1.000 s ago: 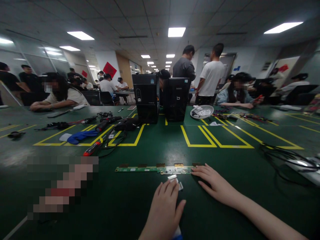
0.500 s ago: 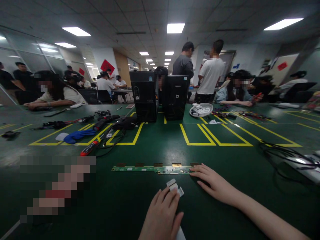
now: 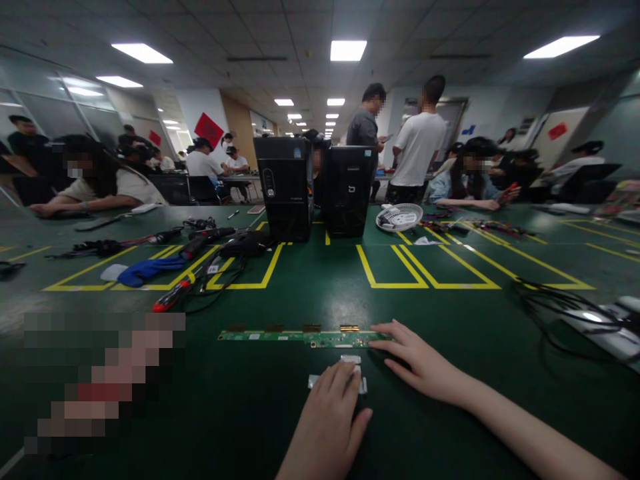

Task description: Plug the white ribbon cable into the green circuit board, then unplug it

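Left grip, released, rests its fingertips on small white tabs on the green bench, just before a narrow circuit strip whose right end the flat, released right grip touches.

Large office with tiled ceiling, bright rectangular light panels, glass partitions on the left, and green yellow-lined worktables.
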Action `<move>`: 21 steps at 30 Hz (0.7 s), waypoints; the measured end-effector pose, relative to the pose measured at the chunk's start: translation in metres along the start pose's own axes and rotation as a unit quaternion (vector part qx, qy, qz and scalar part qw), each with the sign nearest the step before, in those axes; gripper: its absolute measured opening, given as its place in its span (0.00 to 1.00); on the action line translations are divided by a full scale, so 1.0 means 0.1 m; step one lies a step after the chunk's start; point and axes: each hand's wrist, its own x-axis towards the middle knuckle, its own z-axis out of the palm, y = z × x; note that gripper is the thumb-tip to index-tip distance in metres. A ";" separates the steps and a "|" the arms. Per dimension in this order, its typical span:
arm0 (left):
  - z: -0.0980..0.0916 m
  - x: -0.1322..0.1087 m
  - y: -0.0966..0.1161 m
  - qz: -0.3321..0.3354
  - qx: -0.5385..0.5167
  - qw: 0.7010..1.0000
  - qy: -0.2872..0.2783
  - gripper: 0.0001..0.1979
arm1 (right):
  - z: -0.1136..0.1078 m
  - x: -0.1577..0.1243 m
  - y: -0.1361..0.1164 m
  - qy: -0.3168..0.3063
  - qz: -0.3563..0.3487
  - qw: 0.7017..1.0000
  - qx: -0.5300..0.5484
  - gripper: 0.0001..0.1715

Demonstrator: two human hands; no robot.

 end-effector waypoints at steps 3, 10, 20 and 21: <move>0.02 0.00 0.02 -0.015 -0.002 1.000 -0.008 0.26 | 0.03 0.10 -0.09 -0.014 0.013 1.000 -0.006 0.23; 0.15 0.00 -0.01 -0.025 0.007 0.999 0.037 0.27 | 0.13 0.12 -0.10 -0.027 0.036 0.999 0.001 0.25; 0.06 0.01 0.02 -0.044 -0.008 0.999 -0.003 0.30 | 0.10 0.08 -0.08 -0.059 0.050 0.997 0.014 0.26; 0.05 0.02 0.02 -0.045 -0.009 0.999 -0.006 0.30 | 0.10 0.08 -0.08 -0.064 0.049 0.997 0.014 0.26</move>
